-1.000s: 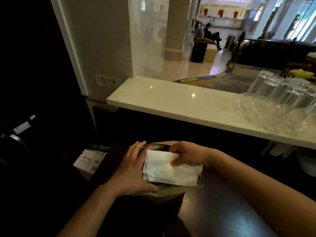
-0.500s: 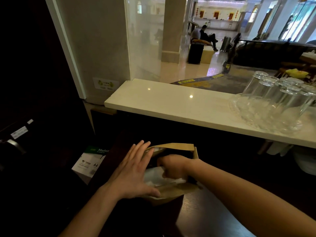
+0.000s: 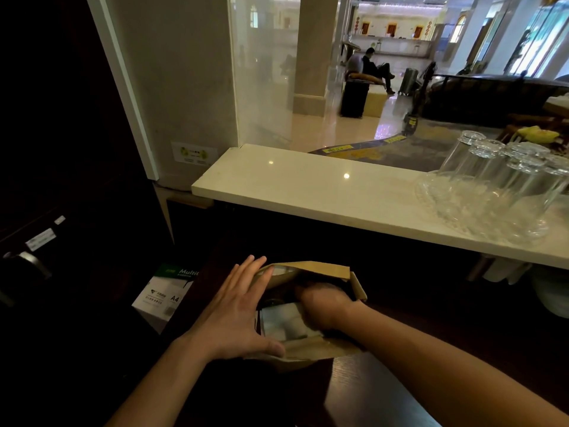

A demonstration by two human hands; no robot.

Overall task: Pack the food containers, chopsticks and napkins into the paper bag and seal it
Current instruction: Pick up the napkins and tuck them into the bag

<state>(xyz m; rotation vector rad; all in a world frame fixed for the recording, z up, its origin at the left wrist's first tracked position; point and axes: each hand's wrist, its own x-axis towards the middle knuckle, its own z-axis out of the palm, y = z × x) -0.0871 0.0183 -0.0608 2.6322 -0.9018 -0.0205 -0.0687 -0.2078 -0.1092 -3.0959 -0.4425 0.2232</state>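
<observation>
A brown paper bag stands open on the dark wooden counter in front of me. My left hand lies flat against the bag's left wall, fingers spread, thumb over the near rim. My right hand reaches down into the bag's mouth with its fingers curled on a white napkin, which sits partly inside the bag. What else the bag holds is too dark to tell. No food containers or chopsticks show.
A pale stone ledge runs behind the bag, with several upturned glasses on a glass tray at its right end. A box of A4 paper lies low at the left. The dark counter extends to my right.
The napkin was held above the bag's opening; my right hand has pushed it down inside. My left hand has stayed on the bag's left side.
</observation>
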